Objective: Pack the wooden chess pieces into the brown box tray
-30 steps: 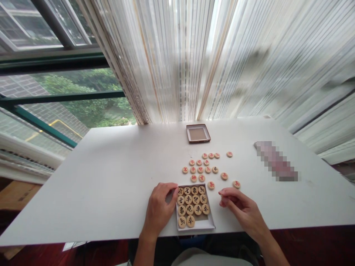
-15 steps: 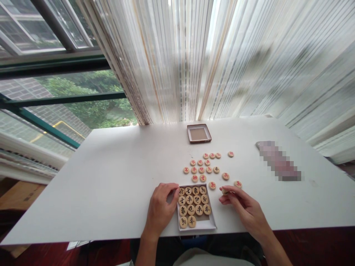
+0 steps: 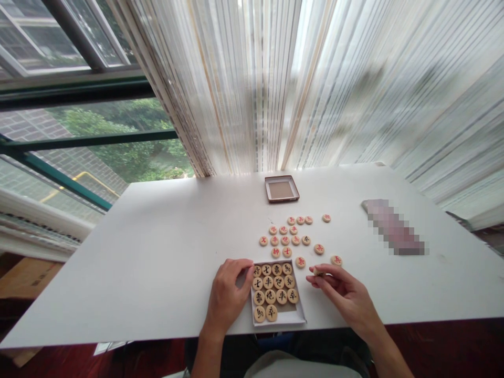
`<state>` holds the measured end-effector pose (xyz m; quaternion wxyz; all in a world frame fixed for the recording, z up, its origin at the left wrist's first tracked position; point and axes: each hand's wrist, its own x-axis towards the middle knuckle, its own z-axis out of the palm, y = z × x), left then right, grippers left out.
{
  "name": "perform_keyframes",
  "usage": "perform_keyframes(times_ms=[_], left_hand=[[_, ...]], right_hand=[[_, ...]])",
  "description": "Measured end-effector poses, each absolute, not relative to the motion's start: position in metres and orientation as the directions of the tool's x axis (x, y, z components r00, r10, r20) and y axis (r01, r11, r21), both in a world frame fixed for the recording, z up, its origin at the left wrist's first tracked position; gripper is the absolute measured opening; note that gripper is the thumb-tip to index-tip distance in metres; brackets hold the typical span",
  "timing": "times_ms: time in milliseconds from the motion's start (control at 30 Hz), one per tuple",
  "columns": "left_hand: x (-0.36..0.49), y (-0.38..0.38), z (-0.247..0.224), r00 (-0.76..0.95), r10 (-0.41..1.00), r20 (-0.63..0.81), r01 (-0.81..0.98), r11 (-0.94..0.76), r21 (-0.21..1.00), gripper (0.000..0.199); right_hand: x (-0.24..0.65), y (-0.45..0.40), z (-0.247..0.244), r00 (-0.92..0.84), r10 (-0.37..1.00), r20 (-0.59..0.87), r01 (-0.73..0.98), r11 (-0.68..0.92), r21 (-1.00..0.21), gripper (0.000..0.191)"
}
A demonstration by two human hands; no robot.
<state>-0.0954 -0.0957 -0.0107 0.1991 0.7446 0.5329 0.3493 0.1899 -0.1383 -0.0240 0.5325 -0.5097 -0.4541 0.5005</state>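
An open box (image 3: 300,299) near the table's front edge holds rows of round wooden xiangqi pieces with black characters; its lower right part shows bare bottom. At the box's left side, my left hand (image 3: 231,289) grips the edge between thumb and fingers. Right of the box, my right hand (image 3: 342,287) is raised a little over the table, pinching one xiangqi piece (image 3: 318,272) at the fingertips. The character on that piece is hidden. Beyond the box lie several loose pieces with red characters (image 3: 285,240), and among them one black-character piece (image 3: 306,240).
A shallow box lid (image 3: 282,189) lies inside-up at the back of the white table (image 3: 165,252). Over on the right is a blurred pinkish object (image 3: 394,227). Striped curtains (image 3: 252,94) hang behind the table, with an open window (image 3: 118,121) at the left.
My right hand, still pinching the piece, has moved slightly left toward the box. My left hand stays at the box's edge.
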Motion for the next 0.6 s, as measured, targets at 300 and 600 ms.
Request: perform_keyframes(times_ms=[300,600], left_hand=[[-0.0960,-0.0965,-0.0103,0.191,0.933,0.304,0.661,-0.352,0.663,0.013],[-0.0950,-0.0949,-0.0089,0.196,0.927,0.320,0.666,-0.365,0.650,0.012]], right_hand=[[0.1919,-0.1418,-0.0163,0.093,0.992,-0.090,0.071,-0.097,-0.993,0.026],[0.1945,-0.1392,-0.0218,0.091,0.992,-0.083,0.031,-0.086,-0.996,0.036]])
